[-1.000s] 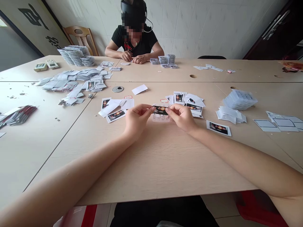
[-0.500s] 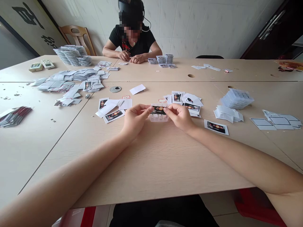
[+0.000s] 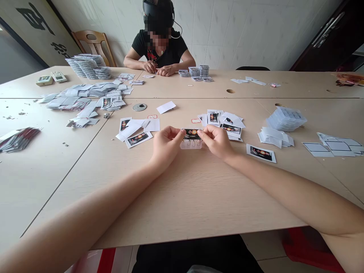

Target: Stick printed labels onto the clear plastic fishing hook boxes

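In the middle of the head view, a small black printed label (image 3: 191,134) is stretched between my two hands. My left hand (image 3: 168,142) pinches its left end with thumb and forefinger, and my right hand (image 3: 215,140) pinches the right end. Under the label lies a small clear plastic box (image 3: 191,145) with dark hooks showing through its lower part. The label covers the upper part of the box; whether it touches the lid all along, I cannot tell. Beyond my right hand is a loose pile of label cards (image 3: 231,129), and a single label card (image 3: 261,153) lies nearer me.
White backing papers and labels (image 3: 138,139) lie left of my hands. Clear plastic boxes (image 3: 286,118) are stacked on the right. A large heap of white packets (image 3: 82,93) covers the left. Across the table (image 3: 187,197) a co-worker (image 3: 165,57) sits beside small box stacks (image 3: 204,70).
The label has shifted toward the far edge of the box, so more of the hooks shows below it. Both hands keep their pinch. The whole view has shifted slightly.
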Tool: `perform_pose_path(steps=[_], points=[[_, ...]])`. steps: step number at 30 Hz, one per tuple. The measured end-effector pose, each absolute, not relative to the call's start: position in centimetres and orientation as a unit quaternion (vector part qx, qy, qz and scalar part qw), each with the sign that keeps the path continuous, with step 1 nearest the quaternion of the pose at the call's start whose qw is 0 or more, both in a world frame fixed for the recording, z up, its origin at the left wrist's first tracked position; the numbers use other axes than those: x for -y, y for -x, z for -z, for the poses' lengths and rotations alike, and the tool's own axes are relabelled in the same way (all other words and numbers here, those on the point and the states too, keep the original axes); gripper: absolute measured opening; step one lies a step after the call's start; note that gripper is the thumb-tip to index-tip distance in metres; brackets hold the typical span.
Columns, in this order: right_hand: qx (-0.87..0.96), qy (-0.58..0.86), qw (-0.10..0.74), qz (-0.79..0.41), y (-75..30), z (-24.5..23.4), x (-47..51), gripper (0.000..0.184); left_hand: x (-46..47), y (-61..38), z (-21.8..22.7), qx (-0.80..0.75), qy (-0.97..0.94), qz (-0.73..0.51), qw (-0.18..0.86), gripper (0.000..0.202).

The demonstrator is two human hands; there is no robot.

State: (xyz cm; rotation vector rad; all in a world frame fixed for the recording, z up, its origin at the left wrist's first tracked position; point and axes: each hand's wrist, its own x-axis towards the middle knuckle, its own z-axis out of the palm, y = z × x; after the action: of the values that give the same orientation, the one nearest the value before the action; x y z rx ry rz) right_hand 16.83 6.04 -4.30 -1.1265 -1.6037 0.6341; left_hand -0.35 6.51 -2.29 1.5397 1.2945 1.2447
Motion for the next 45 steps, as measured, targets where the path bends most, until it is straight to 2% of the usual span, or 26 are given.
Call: perform_pose_path(steps=[15,45], points=[[0.662,0.509,0.502,-0.225,-16.24,4.12,-5.68,0.032,-6.35,-0.36,2.30,-0.535,-0.631,-0.481,0.290,0.022],[0.662,0.504,0.509,-0.220,-16.22,4.25,-5.75,0.031,-6.32,-0.47,2.42,-0.537,-0.635,-0.479,0.281,0.023]])
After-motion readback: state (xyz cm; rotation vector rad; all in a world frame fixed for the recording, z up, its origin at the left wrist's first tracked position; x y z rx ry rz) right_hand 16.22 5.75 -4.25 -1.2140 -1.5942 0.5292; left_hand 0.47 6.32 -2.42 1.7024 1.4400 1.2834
